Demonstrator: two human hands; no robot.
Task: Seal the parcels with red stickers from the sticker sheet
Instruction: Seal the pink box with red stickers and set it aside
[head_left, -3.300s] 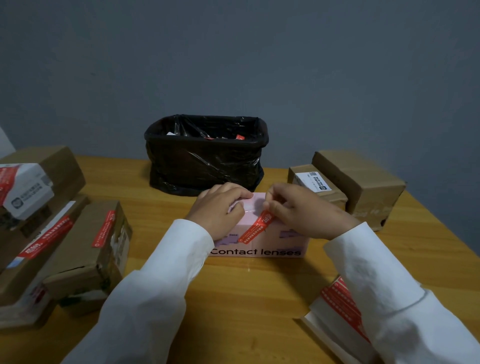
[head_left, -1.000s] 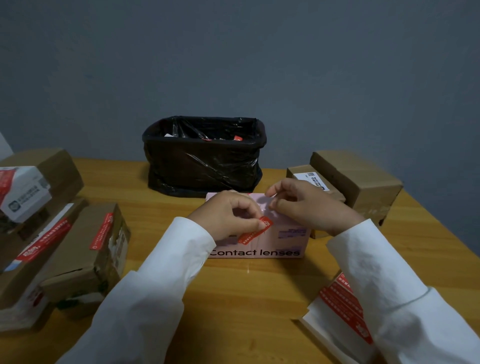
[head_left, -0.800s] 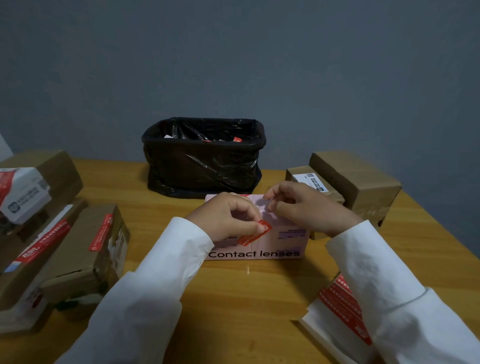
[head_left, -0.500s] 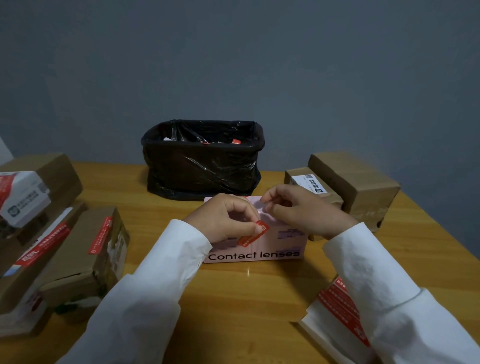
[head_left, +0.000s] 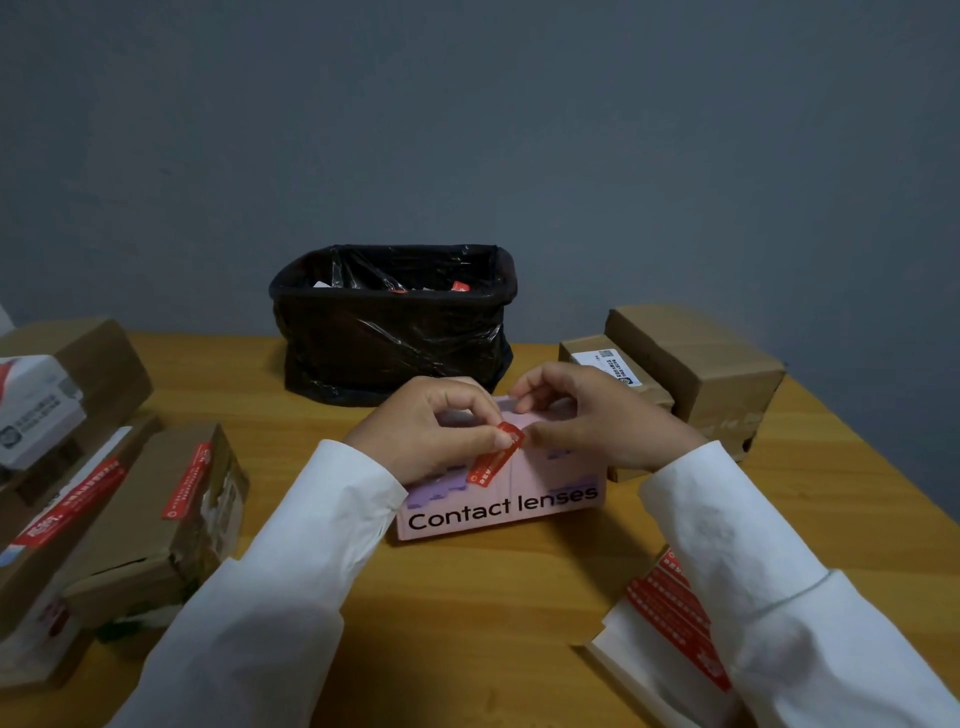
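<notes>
A wooden table (head_left: 467, 597) stands against a grey-blue wall (head_left: 519, 130); on it, both hands, left (head_left: 431, 431) and right (head_left: 597, 415), pinch a red sticker (head_left: 493, 460) on the pink contact-lens box (head_left: 519, 499)

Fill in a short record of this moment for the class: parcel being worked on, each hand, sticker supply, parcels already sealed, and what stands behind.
Parcel in work: pink box printed "Contact lenses"
Left hand: pinches the red sticker on the box
Right hand: fingers curled at the box top beside the sticker
Sticker sheet: on the table, partly under the right sleeve
Sealed boxes: at left, red stickers on
Behind: black-lined bin
</notes>
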